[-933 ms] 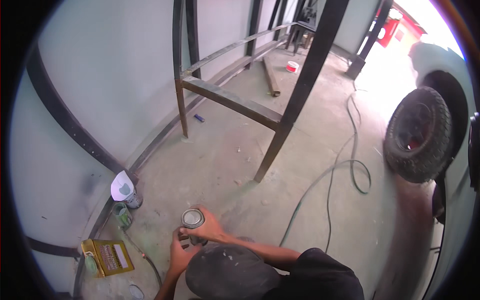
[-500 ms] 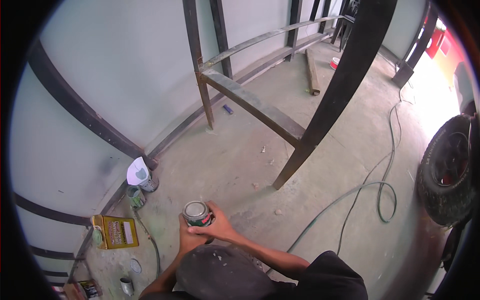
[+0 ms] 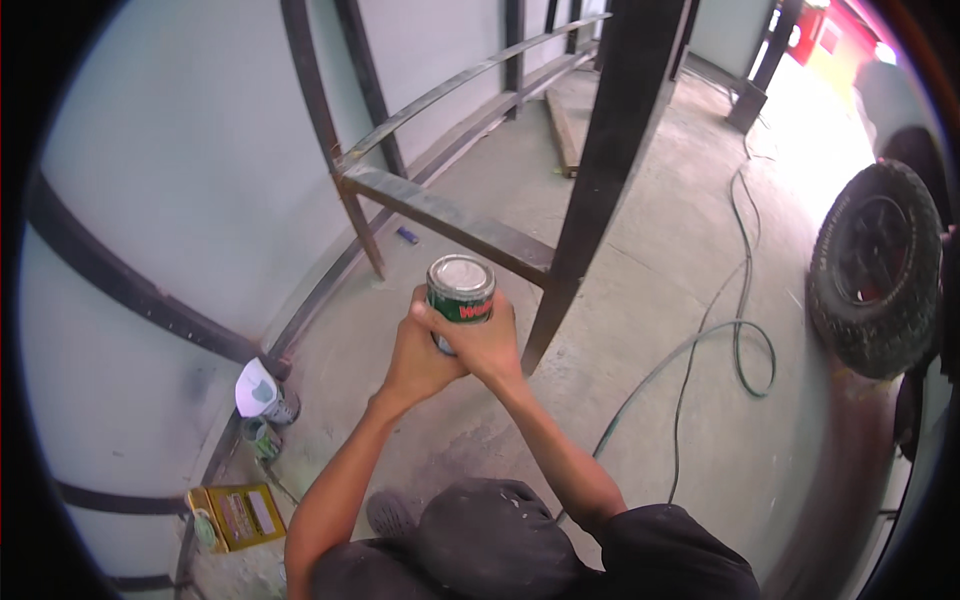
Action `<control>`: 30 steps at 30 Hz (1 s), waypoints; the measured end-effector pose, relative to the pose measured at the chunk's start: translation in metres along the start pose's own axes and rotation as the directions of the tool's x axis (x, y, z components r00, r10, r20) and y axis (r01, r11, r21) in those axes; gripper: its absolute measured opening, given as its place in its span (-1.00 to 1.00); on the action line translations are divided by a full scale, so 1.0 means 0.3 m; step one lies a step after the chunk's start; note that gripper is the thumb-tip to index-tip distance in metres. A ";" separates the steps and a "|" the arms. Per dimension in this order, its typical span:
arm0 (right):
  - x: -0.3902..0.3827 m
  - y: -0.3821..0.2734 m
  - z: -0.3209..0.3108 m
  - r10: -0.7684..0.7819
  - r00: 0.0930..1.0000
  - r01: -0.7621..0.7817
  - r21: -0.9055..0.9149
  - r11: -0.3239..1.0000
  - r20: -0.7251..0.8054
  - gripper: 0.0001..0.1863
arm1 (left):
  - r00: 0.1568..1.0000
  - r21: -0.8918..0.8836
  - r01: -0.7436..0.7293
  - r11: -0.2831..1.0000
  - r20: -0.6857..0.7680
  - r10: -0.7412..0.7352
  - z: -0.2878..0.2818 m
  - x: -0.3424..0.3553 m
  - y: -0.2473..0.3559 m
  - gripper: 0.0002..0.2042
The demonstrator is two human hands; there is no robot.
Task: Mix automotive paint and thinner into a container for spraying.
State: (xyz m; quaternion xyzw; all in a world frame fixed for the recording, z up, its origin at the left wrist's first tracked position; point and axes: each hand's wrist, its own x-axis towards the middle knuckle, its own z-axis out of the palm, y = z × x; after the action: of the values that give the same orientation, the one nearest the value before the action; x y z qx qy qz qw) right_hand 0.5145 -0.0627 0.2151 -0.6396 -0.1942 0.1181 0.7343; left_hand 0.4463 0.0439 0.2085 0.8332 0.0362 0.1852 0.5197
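Both hands hold a small paint can (image 3: 461,272) with a green label, red lettering and a closed grey metal lid. It stands nearly upright in front of me, above the concrete floor. My left hand (image 3: 417,358) wraps its left side and lower part. My right hand (image 3: 488,345) closes round it from the right, its thumb crossing the near side. The hands overlap below the can, hiding much of its lower half. Just beyond is the rusty crossbar (image 3: 450,222) of a dark metal frame.
A frame post (image 3: 600,150) rises close ahead, right of the can. At left by the wall stand a paper-topped can (image 3: 284,408), a green-stained cup (image 3: 261,438) and a yellow rectangular tin (image 3: 240,517). A hose (image 3: 640,390) loops on the right near a tyre (image 3: 878,270).
Both hands have raised the can and carried it forward and slightly right, with my arms stretched out further. The view has shifted, and the frame now appears closer to the can.
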 end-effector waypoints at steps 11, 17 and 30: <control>0.044 0.028 -0.047 0.015 0.990 -0.028 -0.094 0.995 -0.137 -0.42 | 0.987 -0.095 -0.014 0.995 0.160 0.029 0.028 0.148 -0.064 -0.30; 0.035 -0.003 -0.039 0.065 0.998 -0.065 0.006 0.998 -0.020 -0.44 | 0.994 0.007 -0.052 0.999 0.097 0.051 0.004 0.113 -0.004 -0.36; 0.051 0.011 -0.048 0.046 0.997 -0.042 0.065 0.997 -0.059 -0.51 | 0.984 0.042 0.026 0.999 0.174 -0.033 -0.019 0.141 0.039 -0.38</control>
State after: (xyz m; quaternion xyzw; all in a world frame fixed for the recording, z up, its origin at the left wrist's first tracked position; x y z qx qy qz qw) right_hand 0.5348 -0.0685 0.2123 -0.6234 -0.1539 0.1211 0.7570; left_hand 0.4820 0.0541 0.2326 0.8557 0.0066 0.1031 0.5070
